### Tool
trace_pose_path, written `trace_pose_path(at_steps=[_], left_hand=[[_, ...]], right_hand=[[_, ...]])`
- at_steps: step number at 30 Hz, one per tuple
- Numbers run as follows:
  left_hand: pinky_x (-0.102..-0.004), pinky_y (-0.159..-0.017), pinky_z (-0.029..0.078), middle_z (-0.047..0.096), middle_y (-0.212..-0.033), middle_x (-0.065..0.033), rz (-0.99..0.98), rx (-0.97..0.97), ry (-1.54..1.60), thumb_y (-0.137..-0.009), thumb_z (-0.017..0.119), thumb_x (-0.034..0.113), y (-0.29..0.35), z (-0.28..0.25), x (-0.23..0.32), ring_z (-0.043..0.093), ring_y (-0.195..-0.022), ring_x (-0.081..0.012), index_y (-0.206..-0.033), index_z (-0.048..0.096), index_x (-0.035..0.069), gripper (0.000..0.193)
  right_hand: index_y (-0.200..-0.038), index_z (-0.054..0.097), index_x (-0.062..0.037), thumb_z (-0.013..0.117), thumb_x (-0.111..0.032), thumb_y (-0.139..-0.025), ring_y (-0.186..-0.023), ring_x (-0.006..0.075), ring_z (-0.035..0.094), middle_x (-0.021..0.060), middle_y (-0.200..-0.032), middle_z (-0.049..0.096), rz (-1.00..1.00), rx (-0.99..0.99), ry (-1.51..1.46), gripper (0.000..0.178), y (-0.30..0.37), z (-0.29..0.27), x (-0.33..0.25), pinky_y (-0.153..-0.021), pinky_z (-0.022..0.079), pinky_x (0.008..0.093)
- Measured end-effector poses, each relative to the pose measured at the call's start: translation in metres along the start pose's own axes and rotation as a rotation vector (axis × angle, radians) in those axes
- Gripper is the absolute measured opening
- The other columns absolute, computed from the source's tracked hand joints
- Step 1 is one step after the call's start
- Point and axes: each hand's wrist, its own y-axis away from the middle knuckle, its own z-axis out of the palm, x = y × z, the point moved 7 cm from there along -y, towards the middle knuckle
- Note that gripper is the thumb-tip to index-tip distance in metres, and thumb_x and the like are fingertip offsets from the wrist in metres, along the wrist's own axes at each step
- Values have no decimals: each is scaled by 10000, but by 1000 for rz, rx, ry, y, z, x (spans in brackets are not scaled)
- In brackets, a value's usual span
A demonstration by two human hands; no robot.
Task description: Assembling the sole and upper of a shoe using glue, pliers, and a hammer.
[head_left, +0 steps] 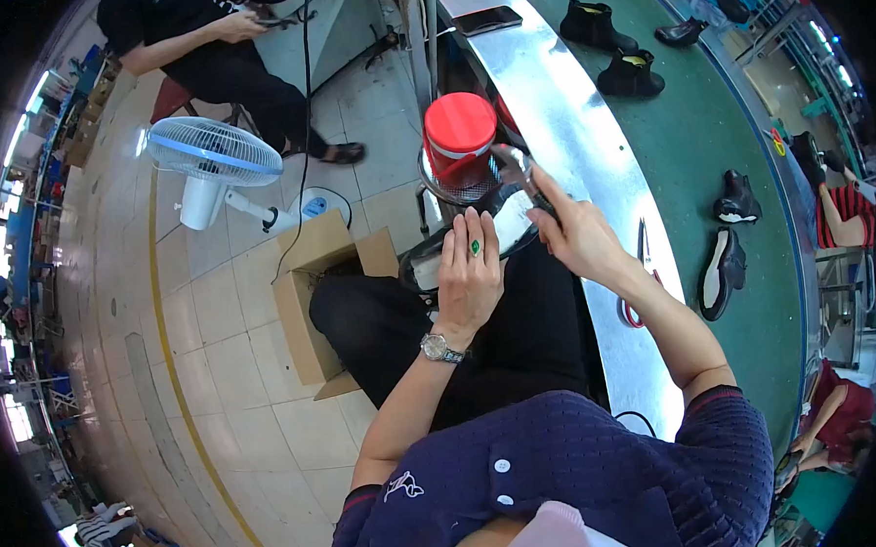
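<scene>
A black shoe with a white sole (515, 214) lies sole-up across my lap, toe and heel showing on either side of my left hand. My left hand (470, 280) holds it from above, fingers stretched close together over the sole; the thumb is hidden. A green-stoned ring and a wristwatch (441, 349) are on that hand and wrist. My right hand (575, 230) is closed round a hammer (517, 168), whose metal head is slightly blurred above the far end of the shoe. The hammer's handle is mostly hidden by my fingers.
A red-lidded tub (461, 126) stands just beyond the shoe. Scissors (644, 247) and a phone (487, 20) lie on the metal ledge (588, 120). Several black shoes rest on the green conveyor belt (687, 145). To the left are an open carton (300, 301), a fan (215, 156) and a seated person.
</scene>
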Motion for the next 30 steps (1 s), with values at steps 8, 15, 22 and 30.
trace_pose_path(at_steps=[8,15,22,30], left_hand=[[-437,-1055,382,519,-1294,-265,-18,36,54,-790,660,167,2,-3,-1,509,-1208,-390,-1288,502,-102,588],[-450,-1043,403,558,-1165,-245,15,65,27,-806,619,86,5,-1,-4,506,-1205,-411,-1218,536,-130,473],[-463,-1044,401,563,-1154,-249,33,55,-53,-791,663,123,4,1,-4,482,-1229,-410,-1205,533,-124,499],[-430,-996,408,474,-1218,-191,-285,-32,243,-598,797,27,-10,-21,-30,469,-1182,-358,-1257,456,-95,753]], right_hand=[[-1437,324,-96,544,-187,-934,-679,475,599,278,-683,606,-4,-116,65,557,3,9,-10,-662,449,548],[-1470,260,-103,537,-153,-933,-649,453,609,252,-690,624,-118,-198,314,606,4,16,-22,-634,462,539],[-1495,225,-142,521,-143,-935,-628,412,631,215,-729,650,-105,-269,434,633,5,26,-31,-592,483,514],[-1496,228,-174,514,-150,-942,-659,408,640,206,-720,645,-34,-193,429,624,9,37,-17,-607,494,514]])
